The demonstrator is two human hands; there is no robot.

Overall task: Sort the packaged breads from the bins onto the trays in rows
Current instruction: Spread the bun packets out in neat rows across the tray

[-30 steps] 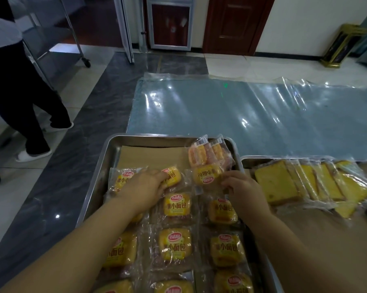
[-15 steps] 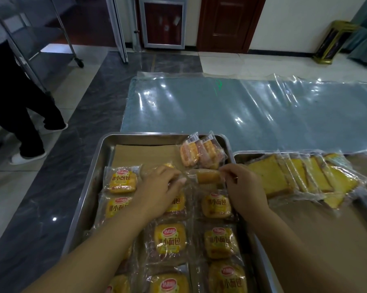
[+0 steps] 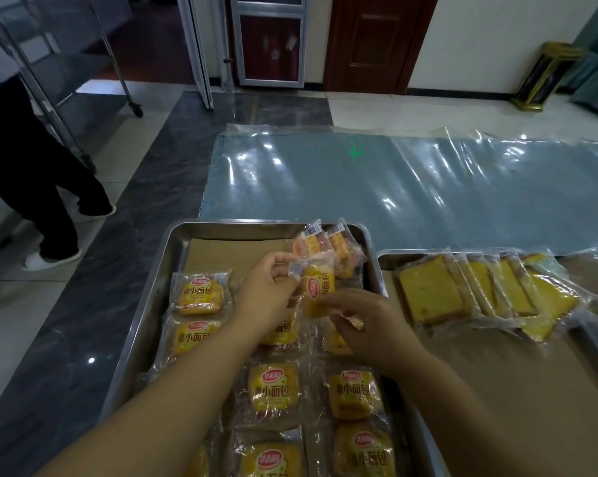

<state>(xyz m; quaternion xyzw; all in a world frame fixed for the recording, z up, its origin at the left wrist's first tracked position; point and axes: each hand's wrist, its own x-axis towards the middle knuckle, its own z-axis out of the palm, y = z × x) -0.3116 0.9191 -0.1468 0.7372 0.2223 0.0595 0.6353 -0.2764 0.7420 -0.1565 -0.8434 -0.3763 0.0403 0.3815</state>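
head view: rows of buns [image 3: 273, 390] already fill most of the left tray [image 3: 160, 280]; its far end is bare. left hand [image 3: 266, 290] and right hand [image 3: 370, 325] each pinch the wrapper of one bun [image 3: 320, 287], raised over the rows. two loose packets [image 3: 325, 242] are left to place, i judge.

Two trays [image 3: 239, 228] in view. At least nine yellow bun packs [image 3: 273, 390], two orange packs [image 3: 309, 242], maybe five cake slices [image 3: 428, 294].

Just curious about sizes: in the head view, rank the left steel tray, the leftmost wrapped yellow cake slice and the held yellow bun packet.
1. left steel tray
2. leftmost wrapped yellow cake slice
3. held yellow bun packet
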